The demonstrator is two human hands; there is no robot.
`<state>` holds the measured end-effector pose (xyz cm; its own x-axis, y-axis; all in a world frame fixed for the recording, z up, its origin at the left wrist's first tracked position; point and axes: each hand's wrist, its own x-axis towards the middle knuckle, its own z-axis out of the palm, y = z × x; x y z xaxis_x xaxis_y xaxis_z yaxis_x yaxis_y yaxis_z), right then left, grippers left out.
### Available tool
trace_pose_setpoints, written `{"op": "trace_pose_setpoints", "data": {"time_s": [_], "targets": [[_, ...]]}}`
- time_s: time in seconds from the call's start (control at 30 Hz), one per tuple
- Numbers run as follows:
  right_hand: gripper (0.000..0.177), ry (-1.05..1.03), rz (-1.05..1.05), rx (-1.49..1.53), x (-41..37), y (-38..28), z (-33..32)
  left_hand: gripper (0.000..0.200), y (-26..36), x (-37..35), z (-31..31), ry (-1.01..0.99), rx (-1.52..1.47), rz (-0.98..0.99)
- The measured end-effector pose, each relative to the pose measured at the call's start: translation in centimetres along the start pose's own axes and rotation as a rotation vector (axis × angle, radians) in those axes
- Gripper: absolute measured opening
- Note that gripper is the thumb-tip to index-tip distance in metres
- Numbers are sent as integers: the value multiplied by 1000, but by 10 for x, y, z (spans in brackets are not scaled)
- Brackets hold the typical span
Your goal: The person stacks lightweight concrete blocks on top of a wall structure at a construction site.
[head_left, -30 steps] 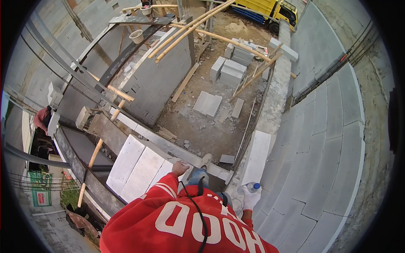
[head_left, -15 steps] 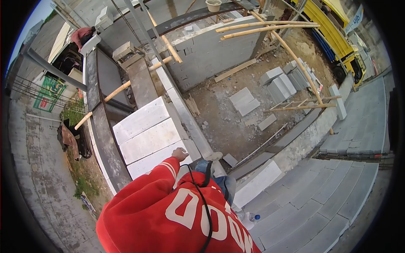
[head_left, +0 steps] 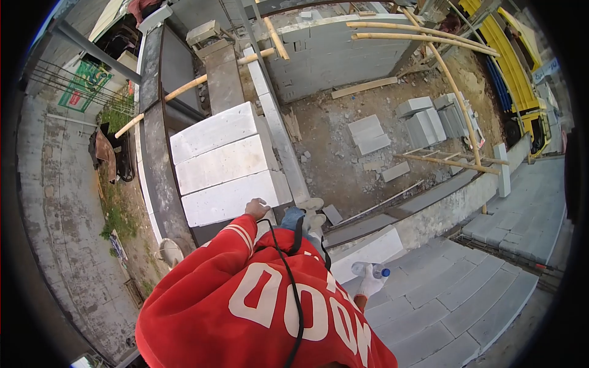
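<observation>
My bare left hand point(head_left: 256, 207) is beside the near edge of the closest of three white blocks point(head_left: 236, 197), its fingers loosely bent and slightly apart, with nothing visible in them. My right hand point(head_left: 372, 284), in a white glove, is closed round a clear plastic bottle point(head_left: 362, 268) with a blue cap. This bottle lies over a grey block surface point(head_left: 429, 279), close to a single pale block point(head_left: 374, 248). Red sleeves cover both arms, and a black cord hangs down the front of the red top.
Bamboo poles point(head_left: 423, 38) cross above the rubble floor point(head_left: 325, 135). More blocks point(head_left: 424, 126) are stacked there. Part of another person point(head_left: 142, 7) shows at the upper left. A yellow truck point(head_left: 503, 61) stands at the upper right, and a bucket point(head_left: 172, 250) is left of my sleeve.
The view has shifted down and rightward over the site. My right hand and the bottle have moved up and out from beside my body. My left hand remains by the closest block.
</observation>
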<state>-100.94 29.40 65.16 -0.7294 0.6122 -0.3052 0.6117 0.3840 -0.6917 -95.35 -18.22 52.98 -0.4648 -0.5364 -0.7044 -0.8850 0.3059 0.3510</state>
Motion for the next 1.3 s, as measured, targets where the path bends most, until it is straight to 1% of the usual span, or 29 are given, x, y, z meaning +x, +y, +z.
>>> {"op": "trace_pose_setpoints", "data": {"time_s": [0.03,0.17,0.27,0.33,0.37,0.43,0.47,0.5,0.53,0.57,0.6,0.63,0.67,0.7,0.73,0.8,0.83,0.87,0.9,0.93,0.97,1.0,1.03,1.1,1.13,1.2,1.23,1.27,1.3], "targets": [[57,-42,-27,-22,4,-7,-1,42,-3,0,-1,2,-7,-18],[59,-40,-44,14,8,-13,-9,44,-19,-7,6,39,-56,-74],[64,-66,-69,-71,8,-10,-13,45,-22,-2,0,49,-82,-85],[58,-35,-96,-54,7,-10,-11,53,-34,10,-3,93,-69,-124],[59,-14,-127,-65,10,-7,-9,53,-36,16,-9,98,-80,-126],[59,-56,-160,-121,13,-12,-10,67,-37,25,-20,176,-103,-203],[58,-89,-181,-168,14,-21,-8,67,-38,35,-26,182,-117,-201],[56,-102,-192,-188,14,-31,-5,75,-40,46,-31,202,-121,-253],[54,-116,-202,-209,14,-40,-2,82,-43,57,-37,219,-121,-302],[56,-160,-210,-265,22,-40,0,98,-52,77,-35,211,-166,-354],[58,-205,-222,-329,29,-44,5,98,-57,92,-40,208,-179,-351],[58,-201,-238,-332,38,-47,12,105,-61,106,-41,239,-214,-420],[58,-258,-288,-394,41,-62,15,112,-63,118,-41,265,-252,-496],[58,-316,-335,-466,44,-77,20,126,-61,130,-45,231,-280,-579],[58,-316,-349,-491,48,-88,30,126,-59,142,-48,214,-296,-595],[57,-298,-454,-615,54,-113,45,133,-61,158,-43,210,-297,-693],[57,-302,-458,-638,55,-125,56,138,-69,173,-33,207,-316,-686],[55,-321,-500,-587,56,-138,68,138,-65,178,-31,192,-319,-703],[53,-342,-541,-535,54,-153,81,139,-46,179,-35,185,-253,-766],[53,-350,-541,-558,47,-173,94,141,-28,174,-39,175,-185,-828],[54,-417,-528,-574,38,-197,113,140,-16,166,-50,174,-323,-832],[55,-487,-517,-584,32,-216,132,140,-17,168,-48,174,-332,-845],[55,-494,-521,-595,30,-226,144,139,-21,166,-42,170,-316,-813],[55,-617,-622,-570,33,-241,173,139,-19,165,-45,182,-312,-775],[55,-618,-631,-567,32,-250,187,138,-16,164,-46,179,-344,-798],[53,-668,-749,-595,24,-272,213,137,-12,161,-49,173,-387,-810],[51,-706,-740,-616,17,-288,226,137,-10,161,-50,153,-393,-831],[51,-698,-755,-610,11,-301,243,137,-8,163,-53,135,-400,-851],[51,-735,-790,-633,6,-313,254,135,-7,163,-53,143,-408,-852]]}}
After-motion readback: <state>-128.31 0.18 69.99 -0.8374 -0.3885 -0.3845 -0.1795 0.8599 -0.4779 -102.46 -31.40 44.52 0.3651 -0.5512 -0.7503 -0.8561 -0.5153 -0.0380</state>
